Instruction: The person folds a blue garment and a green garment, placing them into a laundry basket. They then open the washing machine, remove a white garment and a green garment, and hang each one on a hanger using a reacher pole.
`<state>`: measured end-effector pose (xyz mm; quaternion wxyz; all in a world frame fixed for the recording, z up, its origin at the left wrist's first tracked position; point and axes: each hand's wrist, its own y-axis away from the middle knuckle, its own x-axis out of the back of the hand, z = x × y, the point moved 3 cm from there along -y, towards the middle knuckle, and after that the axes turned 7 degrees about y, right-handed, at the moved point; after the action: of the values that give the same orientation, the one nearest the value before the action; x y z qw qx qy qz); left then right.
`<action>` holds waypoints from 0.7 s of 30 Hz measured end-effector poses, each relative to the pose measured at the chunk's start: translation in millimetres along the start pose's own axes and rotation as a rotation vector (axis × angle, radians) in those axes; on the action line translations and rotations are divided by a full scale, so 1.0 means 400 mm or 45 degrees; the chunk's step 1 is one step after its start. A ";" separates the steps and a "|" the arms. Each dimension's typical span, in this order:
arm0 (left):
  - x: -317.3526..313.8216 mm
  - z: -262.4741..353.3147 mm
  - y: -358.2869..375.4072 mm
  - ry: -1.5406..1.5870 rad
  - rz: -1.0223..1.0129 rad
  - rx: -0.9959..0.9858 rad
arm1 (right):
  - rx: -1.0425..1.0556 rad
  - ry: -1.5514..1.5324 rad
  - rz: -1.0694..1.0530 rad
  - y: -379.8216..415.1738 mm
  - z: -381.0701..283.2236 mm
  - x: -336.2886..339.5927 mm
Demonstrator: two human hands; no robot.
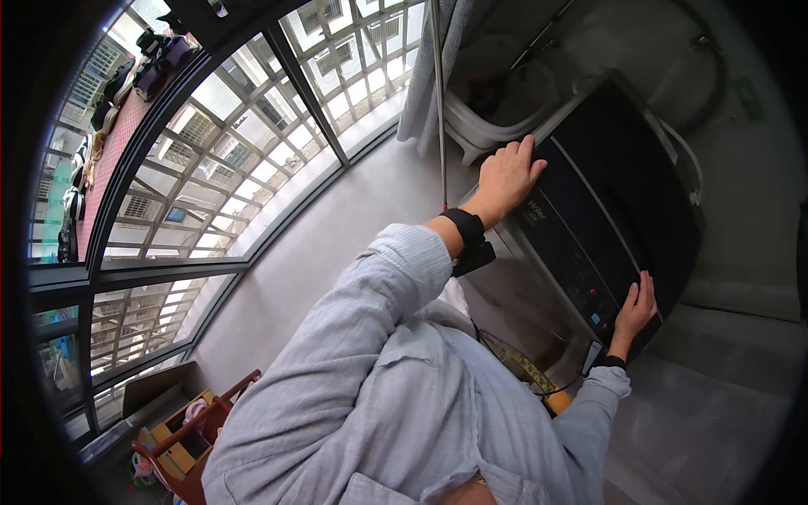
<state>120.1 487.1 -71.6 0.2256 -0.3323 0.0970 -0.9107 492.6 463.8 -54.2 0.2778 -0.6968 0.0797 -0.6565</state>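
Grey-blue sleeves (337, 311): we reach from 6 o'clock toward the washing machine (589, 210).
Right hand (635, 313): our fingers lie extended, close together, thumb slightly apart, over the seam's 5 o'clock end.
Control panel (551, 240): it lies between our hands, on the seam's near side.
Left hand (505, 178): our fingers bend lightly, close together, thumb apart, at the top's 11 o'clock corner.
Seam (594, 194): its long axis runs 11 to 5 o'clock.
Dark lid (627, 160): beyond the seam, 12 o'clock from our right fingertips, 3 o'clock from our left.
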 end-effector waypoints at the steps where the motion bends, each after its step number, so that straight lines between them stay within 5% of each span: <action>1: -0.001 0.000 0.000 0.002 -0.001 0.001 | -0.005 0.008 0.005 -0.001 0.000 0.001; 21: -0.001 -0.002 0.001 0.016 0.004 0.003 | -0.007 -0.005 0.038 0.002 0.011 -0.010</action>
<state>120.0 487.2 -72.6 0.2268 -0.3262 0.0977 -0.9125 496.7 466.2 -58.0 0.2859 -0.6975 0.0914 -0.6507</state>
